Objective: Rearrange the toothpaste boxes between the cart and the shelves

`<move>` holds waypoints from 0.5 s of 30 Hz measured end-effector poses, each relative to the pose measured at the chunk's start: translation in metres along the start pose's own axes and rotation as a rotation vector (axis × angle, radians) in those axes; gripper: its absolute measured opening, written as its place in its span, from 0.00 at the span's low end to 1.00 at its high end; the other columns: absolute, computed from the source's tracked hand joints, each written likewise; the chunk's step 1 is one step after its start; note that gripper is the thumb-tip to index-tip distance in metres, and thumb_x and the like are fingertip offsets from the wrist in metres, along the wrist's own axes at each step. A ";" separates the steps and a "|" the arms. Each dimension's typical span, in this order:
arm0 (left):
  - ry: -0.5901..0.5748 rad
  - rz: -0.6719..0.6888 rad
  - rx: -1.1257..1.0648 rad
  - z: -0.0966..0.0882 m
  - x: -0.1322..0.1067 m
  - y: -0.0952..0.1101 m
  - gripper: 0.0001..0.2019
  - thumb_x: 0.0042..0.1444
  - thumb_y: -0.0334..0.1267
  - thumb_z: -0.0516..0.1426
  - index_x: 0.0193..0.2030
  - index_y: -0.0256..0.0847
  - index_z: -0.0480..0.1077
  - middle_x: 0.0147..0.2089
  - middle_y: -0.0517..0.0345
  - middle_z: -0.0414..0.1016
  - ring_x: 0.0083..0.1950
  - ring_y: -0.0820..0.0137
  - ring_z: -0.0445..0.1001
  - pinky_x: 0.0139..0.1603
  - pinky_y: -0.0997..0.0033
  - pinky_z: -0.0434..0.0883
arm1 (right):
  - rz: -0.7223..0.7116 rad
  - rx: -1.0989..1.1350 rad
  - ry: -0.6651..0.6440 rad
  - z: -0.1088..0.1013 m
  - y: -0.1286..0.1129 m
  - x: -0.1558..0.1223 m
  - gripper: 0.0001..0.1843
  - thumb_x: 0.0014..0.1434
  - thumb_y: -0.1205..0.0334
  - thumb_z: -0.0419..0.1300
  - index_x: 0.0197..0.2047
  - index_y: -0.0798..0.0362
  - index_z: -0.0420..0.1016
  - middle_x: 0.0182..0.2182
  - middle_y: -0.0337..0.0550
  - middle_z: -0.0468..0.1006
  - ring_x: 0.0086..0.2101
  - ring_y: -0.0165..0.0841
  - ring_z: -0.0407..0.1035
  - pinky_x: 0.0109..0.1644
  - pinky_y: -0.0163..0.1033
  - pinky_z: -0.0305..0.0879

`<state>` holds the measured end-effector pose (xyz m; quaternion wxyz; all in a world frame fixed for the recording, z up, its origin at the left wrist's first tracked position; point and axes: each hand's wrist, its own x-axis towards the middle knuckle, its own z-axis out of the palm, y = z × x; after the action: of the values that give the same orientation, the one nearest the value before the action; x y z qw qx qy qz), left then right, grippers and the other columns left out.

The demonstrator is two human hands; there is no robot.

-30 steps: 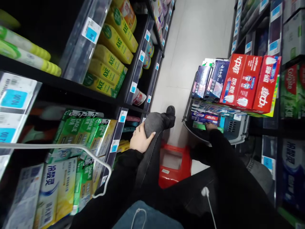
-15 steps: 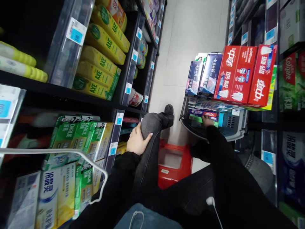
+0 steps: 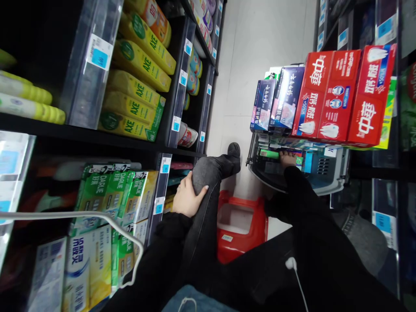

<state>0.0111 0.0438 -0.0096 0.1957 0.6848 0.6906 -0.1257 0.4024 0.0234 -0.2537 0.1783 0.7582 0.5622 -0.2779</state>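
Note:
My left hand [image 3: 188,196] rests on my bent knee, its fingers spread over the dark jeans and holding nothing. My right hand [image 3: 287,159] reaches down into a grey plastic basket [image 3: 338,184]. Its fingers curl over a toothpaste box [image 3: 299,153] in blue and red, most of which the hand covers. A slim green box [image 3: 269,154] lies just left of these fingers. Above them, large red toothpaste packs [image 3: 339,95] and dark blue toothpaste boxes [image 3: 289,93] stand piled high at the basket's far side.
A red plastic stool [image 3: 240,247] is on the floor between my legs. Left shelves hold yellow AXE bottles [image 3: 143,60] and green Darlie boxes [image 3: 97,186]. A white cable [image 3: 81,214] crosses the lower left. More shelving [image 3: 385,208] lines the right.
My right hand has shifted slightly over the small boxes and now covers the red part of one. The left hand stays on the knee. The view has moved a little.

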 end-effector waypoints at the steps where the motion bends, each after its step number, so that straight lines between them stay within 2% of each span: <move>1: 0.000 -0.002 0.003 0.000 0.000 0.000 0.41 0.58 0.55 0.53 0.71 0.31 0.50 0.67 0.36 0.59 0.65 0.47 0.64 0.64 0.47 0.67 | 0.025 -0.002 0.024 0.005 0.000 0.000 0.28 0.65 0.67 0.39 0.66 0.57 0.59 0.58 0.65 0.66 0.57 0.51 0.60 0.58 0.60 0.53; 5: 0.014 0.000 0.010 0.002 0.001 -0.001 0.40 0.57 0.54 0.53 0.71 0.32 0.51 0.67 0.36 0.60 0.65 0.46 0.65 0.63 0.46 0.68 | 0.069 -0.001 0.082 0.017 0.003 0.003 0.28 0.65 0.71 0.35 0.63 0.59 0.62 0.58 0.64 0.66 0.56 0.48 0.60 0.58 0.58 0.53; 12: 0.034 0.023 0.018 0.005 0.001 -0.003 0.39 0.57 0.54 0.54 0.70 0.33 0.52 0.66 0.36 0.61 0.64 0.47 0.65 0.61 0.45 0.69 | 0.108 0.011 0.070 0.021 0.004 0.015 0.26 0.65 0.69 0.40 0.64 0.58 0.61 0.56 0.64 0.67 0.54 0.49 0.60 0.58 0.59 0.51; 15: 0.022 0.012 0.014 0.004 0.001 -0.001 0.40 0.57 0.54 0.53 0.70 0.32 0.51 0.67 0.36 0.59 0.65 0.47 0.64 0.62 0.46 0.68 | 0.119 0.017 0.063 0.020 0.004 0.015 0.27 0.66 0.69 0.38 0.64 0.57 0.61 0.56 0.64 0.67 0.55 0.48 0.60 0.59 0.59 0.50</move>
<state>0.0101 0.0427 -0.0135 0.1843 0.6916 0.6877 -0.1219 0.4047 0.0217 -0.2785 0.1702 0.8001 0.5194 -0.2473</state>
